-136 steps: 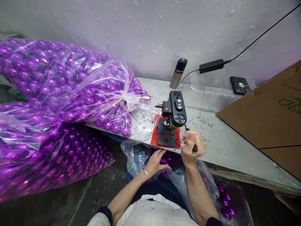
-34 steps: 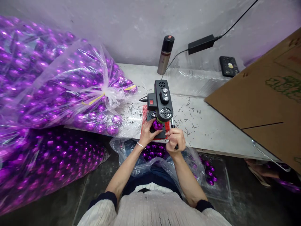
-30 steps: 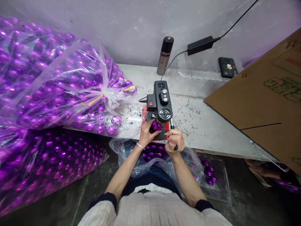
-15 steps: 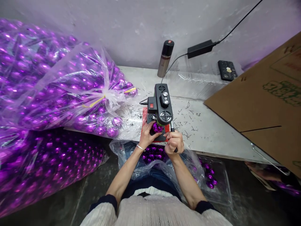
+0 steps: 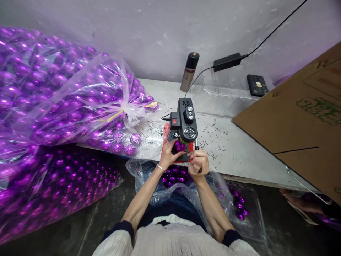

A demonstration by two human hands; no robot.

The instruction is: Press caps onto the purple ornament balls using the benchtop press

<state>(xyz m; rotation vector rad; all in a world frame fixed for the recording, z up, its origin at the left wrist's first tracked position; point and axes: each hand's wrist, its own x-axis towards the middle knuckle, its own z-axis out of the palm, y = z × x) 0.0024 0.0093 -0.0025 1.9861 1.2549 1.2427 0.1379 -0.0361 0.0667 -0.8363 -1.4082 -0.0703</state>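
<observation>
My left hand point(image 5: 170, 155) holds a shiny purple ball point(image 5: 180, 145) between thumb and fingers, beneath the front end of a small black press-like machine point(image 5: 187, 119). The machine has a red switch, round vents and knobs on top, and stands over a red sheet point(image 5: 165, 133) on the bench. My right hand point(image 5: 198, 162) is wrapped round the machine's lever point(image 5: 196, 142), at its right side. In my lap an open clear plastic bag point(image 5: 183, 188) holds several more purple balls point(image 5: 174, 175).
Large clear bags of purple balls point(image 5: 66, 89) fill the left side. Short dark bits litter the white bench point(image 5: 226, 142). A spray can point(image 5: 189, 73), a power adapter point(image 5: 227, 62) and a phone point(image 5: 257, 85) lie at the back. A cardboard box point(image 5: 298, 117) stands right.
The whole view has shifted slightly, with things sitting a little lower and to the right. Both hands keep their grips on the ball and the lever.
</observation>
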